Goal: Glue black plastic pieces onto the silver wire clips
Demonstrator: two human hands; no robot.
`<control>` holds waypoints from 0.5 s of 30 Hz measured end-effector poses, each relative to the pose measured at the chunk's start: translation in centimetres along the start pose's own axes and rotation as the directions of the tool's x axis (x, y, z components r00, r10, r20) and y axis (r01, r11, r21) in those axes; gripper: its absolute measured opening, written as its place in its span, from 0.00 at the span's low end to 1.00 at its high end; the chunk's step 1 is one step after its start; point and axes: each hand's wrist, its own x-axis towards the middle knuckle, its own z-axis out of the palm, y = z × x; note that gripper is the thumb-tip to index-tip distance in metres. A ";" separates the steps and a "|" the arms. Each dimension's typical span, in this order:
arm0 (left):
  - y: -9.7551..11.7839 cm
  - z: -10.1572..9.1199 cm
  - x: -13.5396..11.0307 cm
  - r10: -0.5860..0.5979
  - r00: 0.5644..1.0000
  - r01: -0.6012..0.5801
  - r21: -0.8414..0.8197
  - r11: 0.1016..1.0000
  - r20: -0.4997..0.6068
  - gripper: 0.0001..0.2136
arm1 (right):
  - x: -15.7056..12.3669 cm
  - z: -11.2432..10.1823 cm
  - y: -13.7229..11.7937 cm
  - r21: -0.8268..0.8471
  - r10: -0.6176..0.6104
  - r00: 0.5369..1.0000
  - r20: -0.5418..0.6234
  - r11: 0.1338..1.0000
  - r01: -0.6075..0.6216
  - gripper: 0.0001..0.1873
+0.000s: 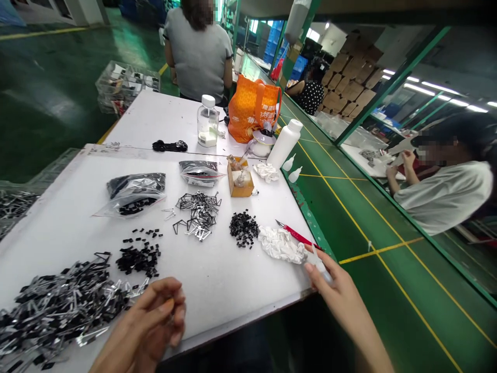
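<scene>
My right hand (337, 285) is closed round a small translucent squeeze bottle (321, 270) with a thin nozzle, at the table's right edge. Crumpled white cloth (280, 243) lies against it, and a red-handled craft knife (297, 234) rests just behind. Near the front edge my left hand (155, 316) has its fingers curled in; what they hold, if anything, is hidden. Beside it spreads a big heap of black-and-silver metal clips (66, 305). Small black pieces (139, 258) sit behind that hand, another pile of black pieces (244, 228) and bent metal wire parts (199, 211) farther back.
Plastic bags of black parts (135, 187), a small wooden box (241, 184), a clear jar (207, 124), a white bottle (285, 144) and an orange bag (250, 111) stand farther back on the white table (209, 280). A green conveyor (349, 217) runs along the right. Other people sit nearby.
</scene>
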 end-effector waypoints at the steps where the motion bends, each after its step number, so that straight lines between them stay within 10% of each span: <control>1: 0.1 0.9 -0.1 -0.050 0.998 0.051 -0.017 0.999 0.044 0.22 | 0.4 0.8 -0.6 -0.012 -0.028 0.999 -0.038 1.000 0.027 0.31; 8: -0.4 4.0 0.2 0.049 0.975 -0.056 0.022 0.998 0.216 0.26 | 2.9 5.7 -2.8 -0.103 -0.043 0.991 -0.130 0.994 0.030 0.12; 15: -1.9 8.1 1.8 0.088 0.950 -0.160 0.225 0.961 0.300 0.24 | -1.5 5.5 -3.5 0.067 -0.123 0.964 -0.235 0.988 0.142 0.17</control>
